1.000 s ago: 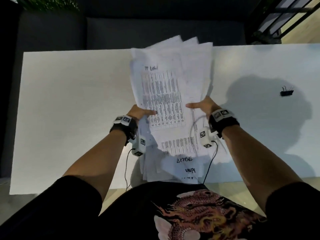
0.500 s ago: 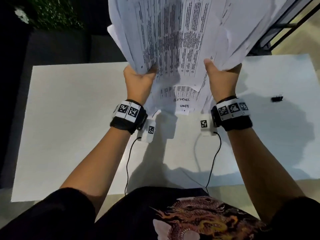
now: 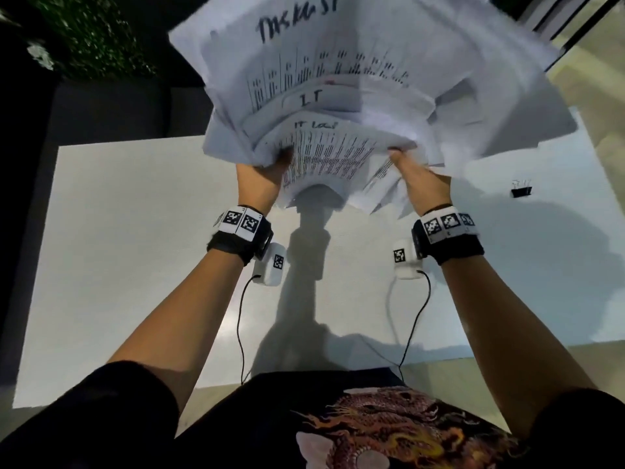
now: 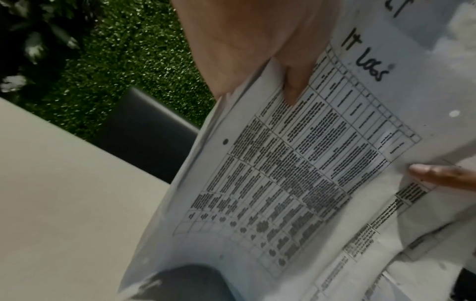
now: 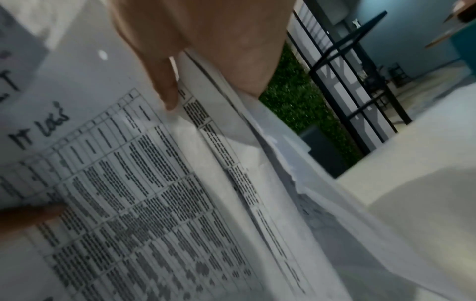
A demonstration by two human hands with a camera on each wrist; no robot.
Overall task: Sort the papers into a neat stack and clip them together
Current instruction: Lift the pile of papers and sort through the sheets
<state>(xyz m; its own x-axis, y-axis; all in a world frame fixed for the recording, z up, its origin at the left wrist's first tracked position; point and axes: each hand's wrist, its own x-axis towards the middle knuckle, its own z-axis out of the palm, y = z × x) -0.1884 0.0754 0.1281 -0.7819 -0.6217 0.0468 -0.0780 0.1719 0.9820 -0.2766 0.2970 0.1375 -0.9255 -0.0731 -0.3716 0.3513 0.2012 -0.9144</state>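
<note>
A loose, fanned bundle of printed papers point(image 3: 338, 96) is held up in the air over the white table point(image 3: 118, 265). My left hand point(image 3: 262, 174) grips its left side, thumb on the front sheet with the printed table point(image 4: 296, 163). My right hand point(image 3: 419, 177) grips the right side, thumb point(image 5: 167, 89) pressed on the same sheet point(image 5: 128, 193). The sheets splay out unevenly at the top and curl at the bottom edge. A black binder clip point(image 3: 521, 190) lies on the table to the right, apart from both hands.
A dark sofa point(image 3: 111, 110) and a green hedge wall point(image 3: 94, 32) stand beyond the table's far edge. Black metal railings point(image 5: 347, 81) are at the back right. Cables hang from both wrist cameras toward my body.
Both hands have lifted the papers off the table and raised them upright, then tipped the bundle so the sheets bow and fan out toward me. The binder clip has stayed put.
</note>
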